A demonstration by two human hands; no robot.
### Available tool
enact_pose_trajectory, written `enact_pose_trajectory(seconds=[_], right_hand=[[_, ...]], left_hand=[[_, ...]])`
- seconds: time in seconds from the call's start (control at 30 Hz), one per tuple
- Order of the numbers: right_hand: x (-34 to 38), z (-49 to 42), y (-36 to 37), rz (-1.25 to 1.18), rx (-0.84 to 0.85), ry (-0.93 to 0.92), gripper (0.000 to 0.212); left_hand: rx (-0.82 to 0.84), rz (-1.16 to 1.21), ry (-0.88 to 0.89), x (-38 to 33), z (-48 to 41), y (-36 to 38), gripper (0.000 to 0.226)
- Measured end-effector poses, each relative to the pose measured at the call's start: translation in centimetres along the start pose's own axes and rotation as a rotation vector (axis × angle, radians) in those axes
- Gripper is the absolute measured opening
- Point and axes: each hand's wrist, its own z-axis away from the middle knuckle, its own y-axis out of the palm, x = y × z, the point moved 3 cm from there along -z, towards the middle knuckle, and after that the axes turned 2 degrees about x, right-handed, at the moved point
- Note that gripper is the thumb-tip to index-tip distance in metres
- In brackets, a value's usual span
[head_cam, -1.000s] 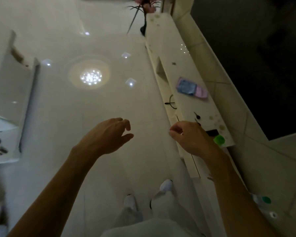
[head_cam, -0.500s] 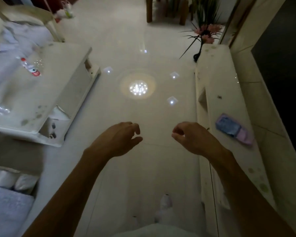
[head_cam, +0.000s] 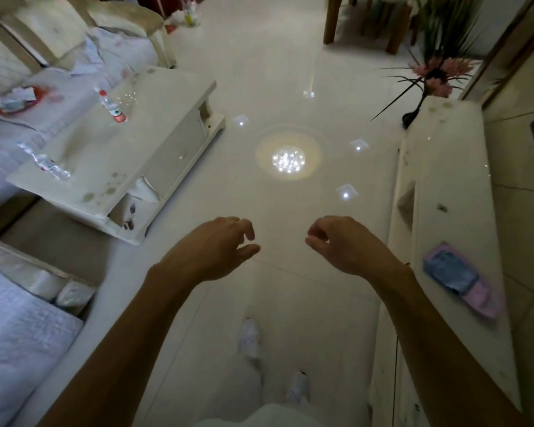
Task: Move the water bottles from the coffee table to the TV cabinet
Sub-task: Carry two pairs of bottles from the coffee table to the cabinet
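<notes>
Since half a second ago the view has lifted and swung left, so the whole coffee table [head_cam: 130, 167] now shows, while both hands keep nearly the same pose out over the floor. The left hand [head_cam: 210, 251] hangs palm down with its fingers [head_cam: 244, 229] loosely curled and apart from the thumb, holding and touching nothing. The right hand [head_cam: 346, 245] mirrors it, fingers bent inward with a gap to the thumb, also empty.

Two water bottles remain on the coffee table, well apart from both hands, up and to the left. The red-capped bottle [head_cam: 111, 106] is clear plastic with a red-and-white label and appears to stand near the far side of the top. The crumpled bottle [head_cam: 48, 164] lies on its side near the table's left edge, its clear plastic creased.

The coffee table is a pale, glossy block with faint spots on its top. The TV cabinet [head_cam: 450, 186] runs along the right, long, white and smooth, just beside the right forearm; a blue and pink cloth [head_cam: 463, 278] lies flat on it. The tiled floor [head_cam: 290, 87] is shiny and reflects ceiling lights.
</notes>
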Motion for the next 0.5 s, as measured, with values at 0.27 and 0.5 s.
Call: enact_pose_trajectory(seconds=[0.27,0.5], right_hand=[[3.2,-7.8,-1.2,0.096,0.037,-0.071,0.031],[7.6,-18.0,-3.2,0.144,0.046,-0.127,0.029]], left_hand=[[-0.021,0.045,-0.034,6.0,-4.3,-2.4,0.035],[-0.058,0.073,-0.079,14.4,-9.4,-7.2,0.035]])
